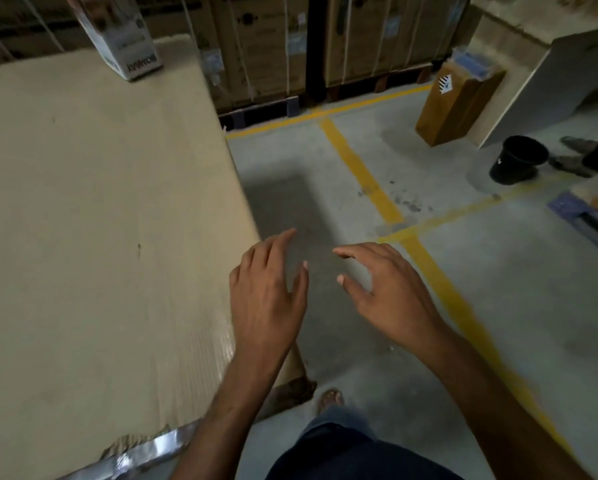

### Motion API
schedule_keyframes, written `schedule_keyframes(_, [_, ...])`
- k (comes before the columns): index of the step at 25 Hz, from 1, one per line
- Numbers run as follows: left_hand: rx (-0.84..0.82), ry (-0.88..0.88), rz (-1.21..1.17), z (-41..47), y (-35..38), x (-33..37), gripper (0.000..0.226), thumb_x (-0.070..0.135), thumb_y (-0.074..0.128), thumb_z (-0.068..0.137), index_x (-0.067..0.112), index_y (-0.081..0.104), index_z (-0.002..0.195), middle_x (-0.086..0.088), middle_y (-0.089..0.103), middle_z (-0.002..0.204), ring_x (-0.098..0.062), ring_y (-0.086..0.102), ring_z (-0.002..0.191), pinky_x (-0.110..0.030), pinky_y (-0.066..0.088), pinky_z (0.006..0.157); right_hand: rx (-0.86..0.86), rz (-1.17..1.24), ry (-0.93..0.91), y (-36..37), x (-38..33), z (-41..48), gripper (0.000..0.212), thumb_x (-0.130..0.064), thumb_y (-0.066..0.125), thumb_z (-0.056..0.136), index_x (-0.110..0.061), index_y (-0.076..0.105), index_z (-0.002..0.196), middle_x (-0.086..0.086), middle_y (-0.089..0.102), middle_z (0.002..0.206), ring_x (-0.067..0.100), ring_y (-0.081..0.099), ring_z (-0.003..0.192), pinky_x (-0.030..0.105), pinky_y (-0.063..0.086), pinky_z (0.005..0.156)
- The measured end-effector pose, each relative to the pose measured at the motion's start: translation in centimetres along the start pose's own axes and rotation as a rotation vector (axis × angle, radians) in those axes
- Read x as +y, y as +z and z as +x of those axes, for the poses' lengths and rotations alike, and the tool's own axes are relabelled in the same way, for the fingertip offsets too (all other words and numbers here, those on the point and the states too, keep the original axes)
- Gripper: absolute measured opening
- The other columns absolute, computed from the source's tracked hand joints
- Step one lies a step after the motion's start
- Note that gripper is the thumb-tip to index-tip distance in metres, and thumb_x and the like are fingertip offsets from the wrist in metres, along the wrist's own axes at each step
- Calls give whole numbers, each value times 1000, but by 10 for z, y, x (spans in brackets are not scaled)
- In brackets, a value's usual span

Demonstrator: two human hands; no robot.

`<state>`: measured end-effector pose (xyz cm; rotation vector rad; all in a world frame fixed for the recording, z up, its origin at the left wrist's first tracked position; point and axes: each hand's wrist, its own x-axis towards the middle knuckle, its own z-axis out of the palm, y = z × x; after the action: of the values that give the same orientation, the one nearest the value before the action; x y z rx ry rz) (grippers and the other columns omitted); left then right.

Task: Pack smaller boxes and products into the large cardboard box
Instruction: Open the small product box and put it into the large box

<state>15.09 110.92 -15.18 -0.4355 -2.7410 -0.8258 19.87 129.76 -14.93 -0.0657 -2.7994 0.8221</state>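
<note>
A wide tan cardboard surface (93,216) fills the left of the view, its near edge torn and taped. At its far end stands a small white product box (122,36) with printed lettering. My left hand (268,296) hovers just past the cardboard's right edge, fingers spread and empty. My right hand (384,292) is beside it over the concrete floor, also spread with nothing in it. A tall brown carton (457,105) with a label stands on the floor at the far right.
Strapped brown cartons on pallets (277,46) line the back wall. Yellow floor lines (367,178) cross the concrete. A black bucket (519,159) and another person's feet (574,154) are at the right, near a grey table (550,91). A blue pallet corner (581,216) juts in.
</note>
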Motion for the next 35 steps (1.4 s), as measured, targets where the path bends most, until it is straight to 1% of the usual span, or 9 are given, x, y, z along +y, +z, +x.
schedule_keyframes(4, [68, -62, 138, 55, 17, 12, 46, 35, 64, 96, 25, 56, 140, 3, 61, 135, -21, 54, 126, -38, 42, 96, 37, 10, -50, -9, 28, 71, 42, -16, 75, 87, -23, 68, 127, -5, 69, 122, 19, 59, 114, 20, 38, 96])
schedule_keyframes(6, [87, -126, 168, 78, 26, 10, 43, 36, 63, 97, 26, 57, 139, 4, 62, 135, -20, 54, 125, -37, 42, 95, 6, 46, -104, -3, 38, 107, 43, -15, 75, 87, -23, 67, 129, -5, 68, 124, 18, 59, 115, 18, 37, 98])
schedule_keyframes(10, [115, -261, 118, 128, 47, 6, 40, 38, 60, 98, 28, 58, 136, 7, 64, 132, -19, 58, 121, -38, 46, 92, -74, 114, -191, 7, 64, 185, 47, -18, 73, 90, -26, 63, 135, -7, 66, 125, 16, 59, 117, 26, 44, 97])
schedule_keyframes(13, [209, -358, 90, 170, 65, 12, 38, 37, 63, 97, 27, 61, 133, 7, 66, 128, -19, 61, 115, -37, 50, 89, -151, 160, -290, 12, 85, 249, 48, -20, 73, 90, -28, 62, 136, -9, 66, 125, 14, 59, 117, 32, 49, 96])
schedule_keyframes(16, [299, -474, 65, 206, 79, 27, 38, 38, 66, 96, 29, 61, 132, 10, 66, 126, -15, 60, 114, -36, 51, 89, -204, 215, -371, 9, 98, 311, 45, -20, 74, 89, -28, 65, 133, -9, 67, 123, 15, 61, 117, 33, 51, 95])
schedule_keyframes(20, [366, -543, 45, 250, 88, 31, 38, 43, 67, 94, 32, 61, 129, 13, 66, 123, -11, 60, 112, -34, 51, 89, -281, 287, -427, 19, 94, 383, 42, -21, 74, 90, -29, 66, 131, -10, 67, 123, 13, 60, 117, 33, 51, 98])
schedule_keyframes(25, [443, -595, 17, 331, 81, -27, 39, 48, 70, 92, 36, 62, 128, 21, 65, 124, -3, 59, 116, -29, 49, 93, -327, 370, -464, 68, 64, 482, 43, -21, 75, 89, -31, 66, 130, -13, 66, 125, 10, 60, 118, 38, 52, 101])
schedule_keyframes(29, [465, -550, -24, 402, 62, -88, 46, 59, 66, 90, 38, 60, 130, 22, 64, 125, -1, 59, 116, -32, 52, 92, -300, 381, -469, 100, 24, 563, 44, -21, 75, 90, -31, 65, 132, -13, 66, 125, 10, 59, 119, 41, 52, 101])
schedule_keyframes(35, [472, -562, -161, 515, 23, -167, 53, 70, 56, 87, 45, 53, 134, 25, 61, 128, 2, 57, 118, -31, 53, 93, -278, 429, -492, 129, -50, 688, 43, -27, 74, 91, -38, 63, 132, -23, 61, 124, 0, 56, 117, 36, 51, 100])
